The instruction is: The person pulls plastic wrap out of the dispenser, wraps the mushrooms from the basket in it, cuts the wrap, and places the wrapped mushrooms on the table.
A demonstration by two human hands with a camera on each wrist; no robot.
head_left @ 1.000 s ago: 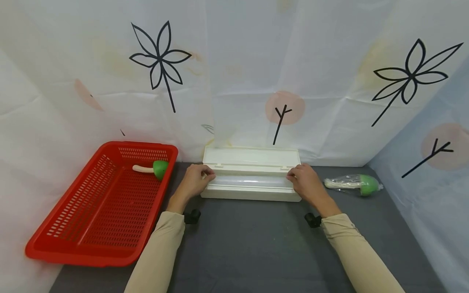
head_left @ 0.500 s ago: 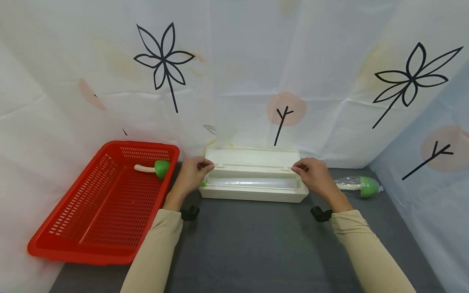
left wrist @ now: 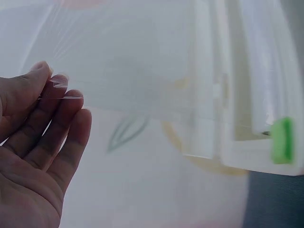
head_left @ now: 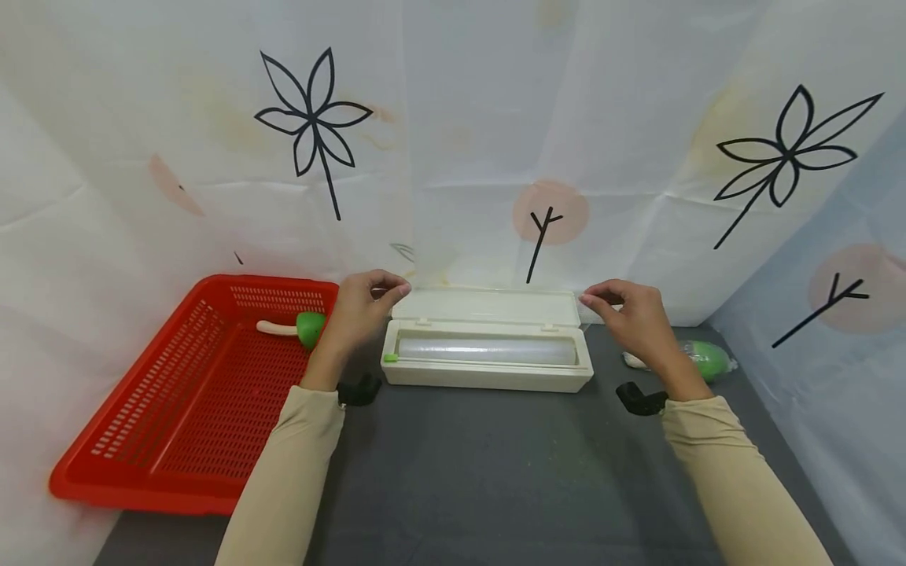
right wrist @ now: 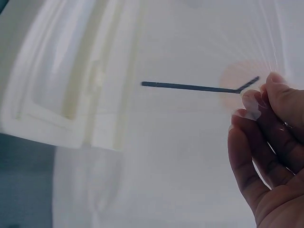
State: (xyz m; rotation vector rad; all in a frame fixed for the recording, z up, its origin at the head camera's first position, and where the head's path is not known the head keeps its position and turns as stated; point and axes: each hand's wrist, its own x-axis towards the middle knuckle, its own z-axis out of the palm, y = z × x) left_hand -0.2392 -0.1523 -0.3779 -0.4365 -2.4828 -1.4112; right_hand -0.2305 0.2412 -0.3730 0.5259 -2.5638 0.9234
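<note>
An open white cling film dispenser (head_left: 488, 379) stands at the table's back, its lid (head_left: 488, 306) tipped backward. Inside lies a roll of cling film (head_left: 488, 351); a green slider (left wrist: 283, 141) sits at the box's left end. From the roll a clear sheet of cling film (left wrist: 128, 61) stretches up, with fine creases running to both hands. My left hand (head_left: 357, 310) pinches one corner between thumb and fingers, above the box's left end. The other corner is pinched by my right hand (head_left: 633, 318), above the right end. In the head view the sheet is barely visible.
On the left stands a red perforated basket (head_left: 283, 456) with a green and white toy vegetable (head_left: 309, 327) in it. A similar film-wrapped toy vegetable (head_left: 711, 359) lies at the right, partly behind my right wrist. A patterned white cloth (head_left: 467, 118) hangs close behind the box.
Both hands have risen from the roll to above the box and moved slightly apart, drawing the cling film upward. The roll and green slider are now in plain view.
</note>
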